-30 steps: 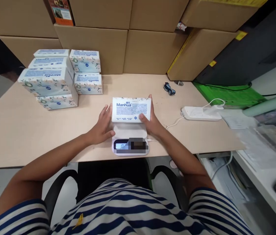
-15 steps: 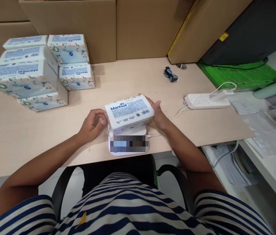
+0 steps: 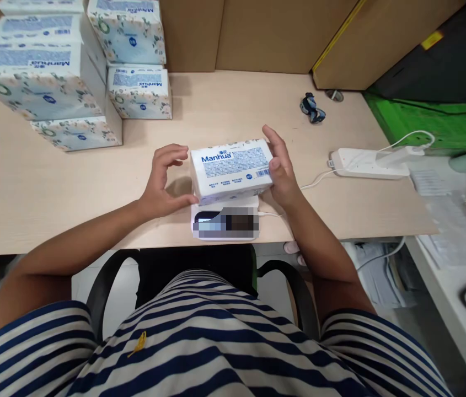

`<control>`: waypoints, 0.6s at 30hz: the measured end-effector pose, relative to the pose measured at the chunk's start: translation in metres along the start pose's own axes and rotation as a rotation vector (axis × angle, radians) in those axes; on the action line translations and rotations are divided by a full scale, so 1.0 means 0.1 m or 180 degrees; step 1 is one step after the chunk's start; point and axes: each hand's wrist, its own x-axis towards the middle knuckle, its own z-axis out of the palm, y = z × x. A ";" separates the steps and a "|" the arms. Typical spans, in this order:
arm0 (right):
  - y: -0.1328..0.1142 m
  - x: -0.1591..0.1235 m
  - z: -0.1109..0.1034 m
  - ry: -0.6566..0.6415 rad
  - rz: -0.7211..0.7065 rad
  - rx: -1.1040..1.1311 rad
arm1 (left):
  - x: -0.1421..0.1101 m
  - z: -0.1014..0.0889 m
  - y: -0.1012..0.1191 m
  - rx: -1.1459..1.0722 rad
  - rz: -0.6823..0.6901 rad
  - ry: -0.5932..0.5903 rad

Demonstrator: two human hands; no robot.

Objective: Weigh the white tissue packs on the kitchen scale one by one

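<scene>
A white pack of tissues (image 3: 233, 171) with blue "Manhua" print lies on a small white kitchen scale (image 3: 196, 230) near the table's front edge. The pack covers most of the scale; its display is blurred out. My left hand (image 3: 162, 184) is at the pack's left end, fingers spread and curved, the thumb tip close to the lower left corner. At the right end, my right hand (image 3: 284, 171) has its fingers apart, with the thumb against the pack's edge and the index finger stretched past the far corner. Neither hand is closed round the pack.
Several more tissue packs (image 3: 51, 82) stand stacked at the back left. Cardboard boxes (image 3: 266, 38) line the rear. A small dark blue object (image 3: 312, 108) lies at the back right, near a white power strip (image 3: 365, 164). A white cable (image 3: 313, 182) crosses the table's right side.
The view has shifted, so the table sits higher in the picture. My left hand has opened from a curled shape, and the right fingers have spread away from the pack, which stays on the scale.
</scene>
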 end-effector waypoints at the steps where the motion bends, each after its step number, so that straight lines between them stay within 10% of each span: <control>1: -0.01 -0.03 0.02 0.0013 -0.0055 -0.0022 | -0.01 0.00 0.02 0.0090 0.0040 -0.0024; 10: -0.01 0.01 0.11 0.0489 -0.0202 0.0452 | 0.02 0.03 -0.28 0.0338 0.0967 -0.0182; 18: 0.12 0.13 -0.08 0.1322 0.0108 0.0627 | 0.06 0.04 -0.36 0.0020 0.0361 0.0297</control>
